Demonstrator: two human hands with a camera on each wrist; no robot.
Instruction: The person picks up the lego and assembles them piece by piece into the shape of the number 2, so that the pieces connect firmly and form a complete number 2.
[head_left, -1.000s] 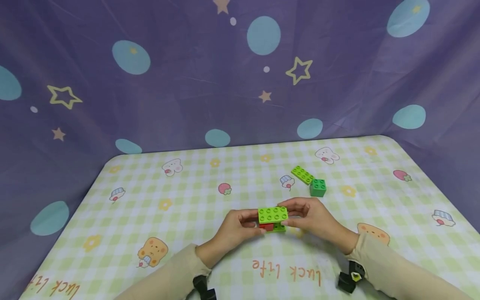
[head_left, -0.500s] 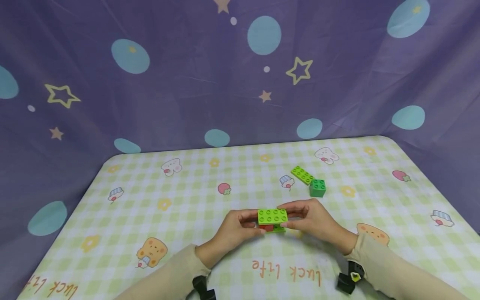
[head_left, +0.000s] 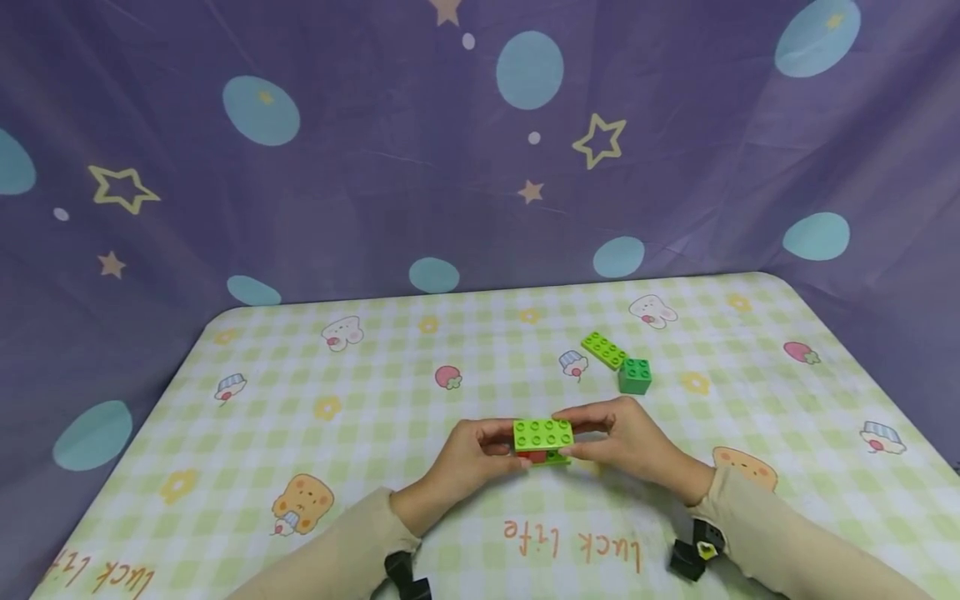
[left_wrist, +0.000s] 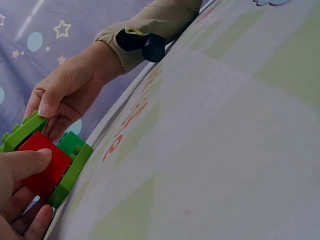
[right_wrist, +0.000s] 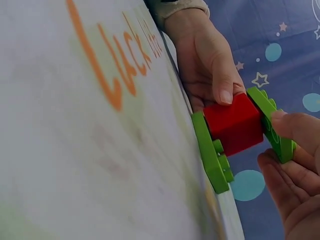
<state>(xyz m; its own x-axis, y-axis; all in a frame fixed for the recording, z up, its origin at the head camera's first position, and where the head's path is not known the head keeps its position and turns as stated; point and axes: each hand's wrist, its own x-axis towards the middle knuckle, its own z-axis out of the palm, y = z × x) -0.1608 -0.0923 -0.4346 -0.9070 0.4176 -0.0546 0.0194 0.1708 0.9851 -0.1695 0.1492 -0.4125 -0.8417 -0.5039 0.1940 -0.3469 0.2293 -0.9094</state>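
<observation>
A red brick (right_wrist: 234, 124) stands on the left part of a lime-green lower plate (right_wrist: 212, 155), which lies on the table. My left hand (head_left: 467, 457) grips the red brick, with its thumb across the side. Over the brick is a lime-green upper plate (head_left: 543, 434), its studs facing up and its free end reaching out to the right. My right hand (head_left: 628, 440) pinches that free end between thumb and fingers. In the right wrist view the upper plate sits against the brick's top; whether it is fully seated I cannot tell.
Behind my right hand a dark green brick (head_left: 635, 377) stands beside another lime-green plate (head_left: 603, 350). A checked, printed cloth (head_left: 390, 367) covers the table. A purple patterned curtain (head_left: 360, 167) hangs along its far edge.
The upper plate has come down slightly and shifted a little to the left, with my right hand following. My left hand has kept its place on the red brick.
</observation>
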